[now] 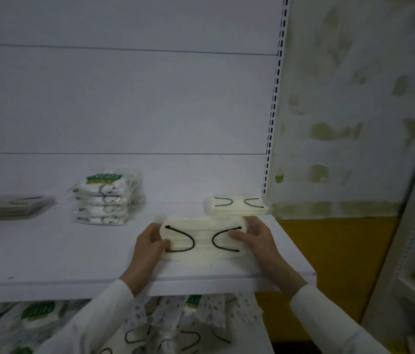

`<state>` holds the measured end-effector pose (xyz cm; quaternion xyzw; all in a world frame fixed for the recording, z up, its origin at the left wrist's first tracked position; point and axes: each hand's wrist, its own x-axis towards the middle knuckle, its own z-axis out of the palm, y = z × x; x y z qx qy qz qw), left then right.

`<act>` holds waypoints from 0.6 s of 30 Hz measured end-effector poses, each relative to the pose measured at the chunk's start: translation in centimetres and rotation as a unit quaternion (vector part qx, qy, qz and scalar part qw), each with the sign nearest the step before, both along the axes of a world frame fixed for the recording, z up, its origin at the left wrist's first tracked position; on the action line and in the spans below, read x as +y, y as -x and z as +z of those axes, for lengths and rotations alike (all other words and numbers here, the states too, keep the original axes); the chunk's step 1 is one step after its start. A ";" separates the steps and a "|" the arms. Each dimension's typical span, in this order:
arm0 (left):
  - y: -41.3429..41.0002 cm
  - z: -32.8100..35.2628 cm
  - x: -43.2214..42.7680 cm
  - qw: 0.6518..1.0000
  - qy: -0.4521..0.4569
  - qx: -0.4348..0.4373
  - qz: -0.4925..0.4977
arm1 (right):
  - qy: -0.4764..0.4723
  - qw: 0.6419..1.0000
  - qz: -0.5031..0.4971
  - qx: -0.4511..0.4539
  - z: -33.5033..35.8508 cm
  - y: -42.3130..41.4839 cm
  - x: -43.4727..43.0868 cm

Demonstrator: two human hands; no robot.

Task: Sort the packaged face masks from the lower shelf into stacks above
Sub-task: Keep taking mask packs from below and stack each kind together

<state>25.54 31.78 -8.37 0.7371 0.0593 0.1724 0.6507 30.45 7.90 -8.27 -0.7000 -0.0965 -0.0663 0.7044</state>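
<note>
Upper shelf (pixel 73 254), front right: 1 cream mask pack (pixel 202 238), flat. Left hand (pixel 150 242) and right hand (pixel 255 237) grip its ends, thumbs on top, forearms reaching upward. 1 matching stack (pixel 235 205) just behind.

Both arms, in white sleeves (pixel 329 315), reach forward, the left from 7 o'clock and the right from 5 o'clock. The left hand (pixel 150 247) and right hand (pixel 257 238) pinch opposite ends of one mask pack (pixel 202 240), thumbs lying on top.
</note>
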 end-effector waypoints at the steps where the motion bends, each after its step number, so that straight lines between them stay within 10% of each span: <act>1: -0.1 0.0 0.2 1.000 -0.005 0.005 -0.002 | 0.007 1.000 -0.001 -0.002 0.0 0.0 0.0; 18: -5.5 1.6 2.6 0.968 -0.227 0.029 -0.104 | 0.111 0.991 -0.067 -0.014 -0.2 -2.1 -3.7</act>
